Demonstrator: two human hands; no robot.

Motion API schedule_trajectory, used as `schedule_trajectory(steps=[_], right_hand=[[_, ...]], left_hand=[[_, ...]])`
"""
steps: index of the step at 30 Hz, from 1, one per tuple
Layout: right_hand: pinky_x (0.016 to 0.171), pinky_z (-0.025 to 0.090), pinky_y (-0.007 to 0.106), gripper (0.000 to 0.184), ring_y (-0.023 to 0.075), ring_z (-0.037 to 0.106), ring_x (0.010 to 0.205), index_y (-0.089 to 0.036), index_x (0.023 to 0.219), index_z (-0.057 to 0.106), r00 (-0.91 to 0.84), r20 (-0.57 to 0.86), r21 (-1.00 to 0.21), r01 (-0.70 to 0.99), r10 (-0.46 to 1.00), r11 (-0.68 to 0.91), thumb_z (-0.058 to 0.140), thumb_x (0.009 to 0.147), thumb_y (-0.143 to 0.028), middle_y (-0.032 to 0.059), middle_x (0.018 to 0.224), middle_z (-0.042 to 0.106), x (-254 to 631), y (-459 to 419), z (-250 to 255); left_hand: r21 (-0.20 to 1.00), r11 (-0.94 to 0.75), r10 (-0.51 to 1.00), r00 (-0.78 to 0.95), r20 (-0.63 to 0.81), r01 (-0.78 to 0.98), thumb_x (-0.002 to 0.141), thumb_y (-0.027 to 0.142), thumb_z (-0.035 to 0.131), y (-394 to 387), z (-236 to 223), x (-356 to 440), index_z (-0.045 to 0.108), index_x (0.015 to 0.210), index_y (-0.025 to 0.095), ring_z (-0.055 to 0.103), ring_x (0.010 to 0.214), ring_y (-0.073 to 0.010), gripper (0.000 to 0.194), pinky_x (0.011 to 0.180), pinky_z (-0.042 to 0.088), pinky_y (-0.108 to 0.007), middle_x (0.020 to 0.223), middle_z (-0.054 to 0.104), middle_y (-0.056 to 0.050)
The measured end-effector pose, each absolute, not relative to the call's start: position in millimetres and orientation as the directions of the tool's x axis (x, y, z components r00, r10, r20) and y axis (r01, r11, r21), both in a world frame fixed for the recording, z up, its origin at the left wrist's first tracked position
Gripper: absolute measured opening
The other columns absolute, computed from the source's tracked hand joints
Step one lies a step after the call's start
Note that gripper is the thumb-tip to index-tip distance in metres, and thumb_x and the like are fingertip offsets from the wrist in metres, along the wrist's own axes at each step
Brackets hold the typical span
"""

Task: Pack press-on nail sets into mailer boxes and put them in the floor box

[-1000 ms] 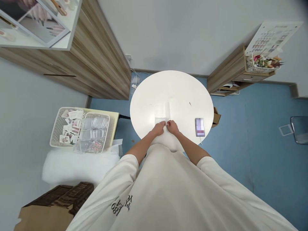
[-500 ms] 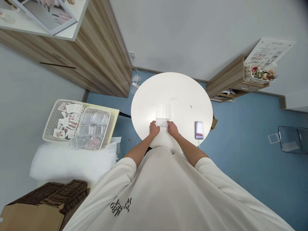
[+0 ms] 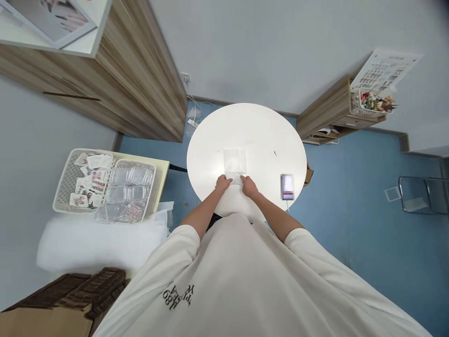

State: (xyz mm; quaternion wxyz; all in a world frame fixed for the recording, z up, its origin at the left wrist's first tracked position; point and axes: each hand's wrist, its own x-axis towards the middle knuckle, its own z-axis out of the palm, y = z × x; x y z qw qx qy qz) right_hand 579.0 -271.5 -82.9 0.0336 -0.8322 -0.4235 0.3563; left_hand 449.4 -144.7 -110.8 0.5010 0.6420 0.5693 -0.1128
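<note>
The left hand (image 3: 222, 183) pinches the near left corner of a thin white sheet (image 3: 232, 161), and the right hand (image 3: 249, 186) pinches its near right corner, both thumbs on top. The sheet lies at the near middle of a round white table (image 3: 250, 119). On the table to the right rests a pixelated rectangular device (image 3: 286, 187) with a cable at its near end. Well to the left, a pale yellow side table (image 3: 161, 173) bears two baskets: the left-hand basket (image 3: 62, 189) holds loose printed cards (image 3: 98, 161), the right-hand basket (image 3: 150, 192) clear plastic packs (image 3: 135, 192), one showing pinkish pieces. Nearer, a cardboard box (image 3: 45, 320) contains dark brown ridged material (image 3: 101, 290). Far right, a white basket (image 3: 355, 104) of colourful flowers (image 3: 375, 101) stands on a wooden cabinet (image 3: 329, 110)
</note>
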Motion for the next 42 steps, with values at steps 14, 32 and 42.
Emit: schedule_trajectory(steps=[14,32,42], right_hand=[[0.097,0.048,0.035,0.073,0.0267,0.058,0.111,-0.016,0.157,0.037,0.305,-0.543,-0.486,0.645,0.782,-0.589,0.049,0.086,-0.006,0.0169,0.131,0.054,590.8,-281.5,-96.3],[0.082,0.05,0.036,0.051,0.0241,0.06,0.095,-0.019,0.144,0.045,0.302,-0.444,-0.616,0.581,0.844,-0.532,0.044,0.093,-0.014,0.0138,0.121,0.057,590.7,-293.4,-91.3],[0.093,0.046,0.037,0.059,0.027,0.055,0.11,-0.016,0.153,0.043,0.295,-0.455,-0.473,0.719,0.84,-0.508,0.041,0.094,-0.012,0.0171,0.13,0.055,586.2,-293.6,-91.3]], left_hand=[[0.632,0.137,0.617,0.433,-0.657,0.763,0.078,0.019,0.074,-167.5,-109.9,494.9,0.053,0.1,0.024,0.064,0.084,-0.0165,0.031,0.075,0.047,-0.027,0.093,0.065,0.0],[0.715,0.252,0.436,0.583,-0.686,0.653,0.08,0.006,0.051,-167.3,-111.8,488.2,0.051,0.139,0.022,0.072,0.093,-0.0159,0.061,0.088,0.054,-0.031,0.107,0.069,-0.004],[0.503,-0.678,0.437,0.845,-0.31,0.535,0.084,0.009,0.051,-173.3,-92.8,468.0,0.05,0.145,0.02,0.042,0.143,-0.0316,0.062,0.114,0.038,-0.047,0.154,0.046,-0.013]])
